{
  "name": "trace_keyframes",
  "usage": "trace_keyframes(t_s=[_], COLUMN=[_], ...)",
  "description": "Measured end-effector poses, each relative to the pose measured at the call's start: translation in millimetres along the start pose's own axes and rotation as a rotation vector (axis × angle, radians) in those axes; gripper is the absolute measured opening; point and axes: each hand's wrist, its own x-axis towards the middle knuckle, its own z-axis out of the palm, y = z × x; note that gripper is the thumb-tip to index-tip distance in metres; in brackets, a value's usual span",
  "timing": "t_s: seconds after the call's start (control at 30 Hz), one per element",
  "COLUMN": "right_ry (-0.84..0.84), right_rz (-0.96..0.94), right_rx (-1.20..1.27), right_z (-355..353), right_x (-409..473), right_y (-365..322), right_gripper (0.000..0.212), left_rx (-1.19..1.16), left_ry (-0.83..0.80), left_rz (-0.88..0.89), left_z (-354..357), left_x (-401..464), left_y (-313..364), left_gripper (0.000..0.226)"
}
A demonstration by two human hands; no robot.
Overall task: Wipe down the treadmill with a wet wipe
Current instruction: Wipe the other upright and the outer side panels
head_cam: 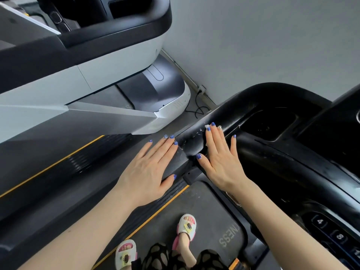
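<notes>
Both hands, left hand (pixel 150 168) and right hand (pixel 220 158), are laid flat with fingers straight on the glossy black treadmill handrail (pixel 191 145). A white wet wipe (pixel 206 126) is barely seen under the right fingertips (mostly hidden); even pressure along the rail should be kept.

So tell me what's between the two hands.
Head view: between the left hand and right hand, only a bare, wet stretch of the handrail.

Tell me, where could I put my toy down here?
The cup well right of the right hand looks bare, as does the belt ahead of the sandals. The handrail is crowded: the left hand and the right hand both lie flat on it.
</notes>
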Motion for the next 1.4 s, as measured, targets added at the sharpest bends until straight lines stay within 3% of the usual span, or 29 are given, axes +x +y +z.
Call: trace_keyframes(t_s=[0.13, 0.3, 0.43, 0.63, 0.73, 0.9, 1.03, 1.13, 1.4], right_ry=[0.087, 0.078, 0.084, -0.001, -0.054, 0.009, 0.070, 0.055, 0.113], right_rz=[-0.005, 0.069, 0.108, 0.080, 0.058, 0.024, 0.047, 0.095, 0.167], right_rx=[-0.060, -0.029, 0.038, 0.105, 0.070, 0.022, -0.029, -0.069, 0.101], right_z=[-16, -26, -23, 2, 15, 0, -19, -23, 0], right_x=[50, 104, 81, 0, -27, 3, 69, 100, 30], right_y=[6, 3, -5, -20, -23, -17, -17, -22, -52], right_gripper=[0.085, 0.069, 0.062, 0.090, 0.089, 0.091, 0.072, 0.076, 0.064], left_rx=[-0.001, 0.011, 0.015, 0.007, -0.002, -0.016, -0.006, -0.004, -0.066], left_ry=[-0.009, -0.018, -0.009, 0.007, 0.019, 0.023, -0.005, -0.017, 0.026], left_rz=[-0.009, -0.017, -0.018, -0.017, -0.017, -0.011, -0.016, -0.026, -0.009], left_z=[1, -1, -1, 0, 2, 3, 3, 0, -3], left_x=[0, -1, -2, -1, -1, 0, 0, 0, -1], left_y=[0, 2, 3, 2, 1, 1, 1, 3, 4], left_gripper=[0.076, 0.076, 0.076, 0.076, 0.076, 0.077, 0.077, 0.077, 0.077])
